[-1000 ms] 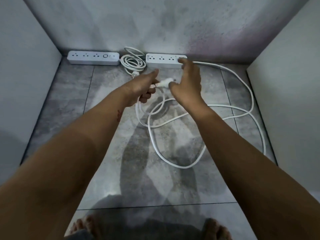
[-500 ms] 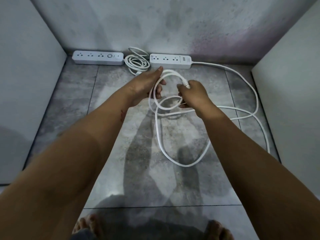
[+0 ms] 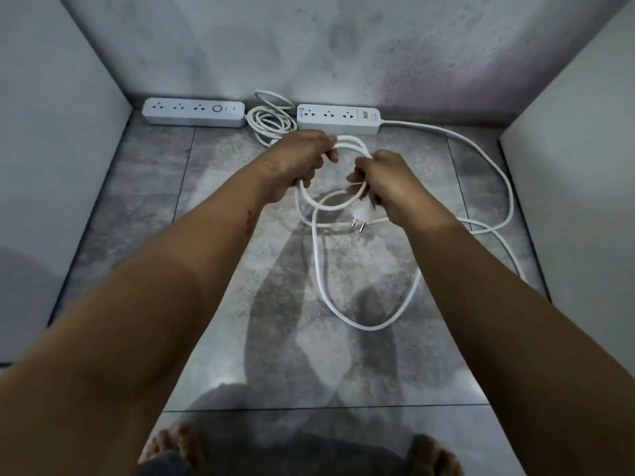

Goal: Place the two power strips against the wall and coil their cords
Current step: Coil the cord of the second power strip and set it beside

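Far left, the pale blue-white plastic power strip (image 3: 194, 112) is lying flush against the grey back wall (image 3: 309, 46), its thin white cord sitting in a finished coil (image 3: 271, 120) just to its right. Next along the wall is the white plastic power strip (image 3: 339, 118), whose thick white cord (image 3: 371, 324) is trailing right and looping over the grey tiled floor (image 3: 137, 207). The left hand (image 3: 299, 163) is gripping the first loops, fingers closed around them. The right hand (image 3: 388, 182) is clamping the cord near its white two-pin plug (image 3: 363, 214). Coiling the second cord looks barely begun; next, the right hand should probably gather more slack into another loop.
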`<control>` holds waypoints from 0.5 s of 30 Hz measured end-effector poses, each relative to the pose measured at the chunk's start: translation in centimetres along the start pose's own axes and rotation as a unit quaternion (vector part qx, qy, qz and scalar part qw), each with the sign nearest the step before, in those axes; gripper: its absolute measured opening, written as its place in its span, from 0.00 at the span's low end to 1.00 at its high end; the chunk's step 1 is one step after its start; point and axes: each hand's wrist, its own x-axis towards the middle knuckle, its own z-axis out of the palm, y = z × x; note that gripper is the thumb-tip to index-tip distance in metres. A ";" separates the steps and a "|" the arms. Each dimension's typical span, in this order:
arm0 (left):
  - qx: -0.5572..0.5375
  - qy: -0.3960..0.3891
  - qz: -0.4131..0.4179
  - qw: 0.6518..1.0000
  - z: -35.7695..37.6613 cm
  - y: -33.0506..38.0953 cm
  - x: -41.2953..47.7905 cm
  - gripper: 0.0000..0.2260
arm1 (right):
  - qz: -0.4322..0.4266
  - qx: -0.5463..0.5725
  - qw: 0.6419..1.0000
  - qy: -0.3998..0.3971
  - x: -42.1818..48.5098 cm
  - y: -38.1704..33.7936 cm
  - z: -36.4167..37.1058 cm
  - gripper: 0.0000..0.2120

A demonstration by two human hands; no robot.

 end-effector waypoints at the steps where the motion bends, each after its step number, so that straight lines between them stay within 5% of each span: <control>1: -0.009 -0.004 0.003 1.000 0.1 0.2 0.1 0.14 | -0.011 0.001 1.000 0.008 0.1 -0.2 0.0 0.06; 9: -0.112 -0.022 -0.026 0.993 1.2 -0.5 -0.6 0.15 | 0.048 0.150 0.984 0.084 1.0 -0.3 0.1 0.07; 13: -0.238 -0.006 -0.039 0.970 1.5 -0.6 -0.3 0.14 | 0.085 0.191 0.978 0.031 0.5 -0.4 0.0 0.10; 15: -0.216 0.002 -0.039 0.976 1.4 -0.7 -0.1 0.15 | 0.088 0.151 0.985 0.004 0.4 -0.7 -0.2 0.09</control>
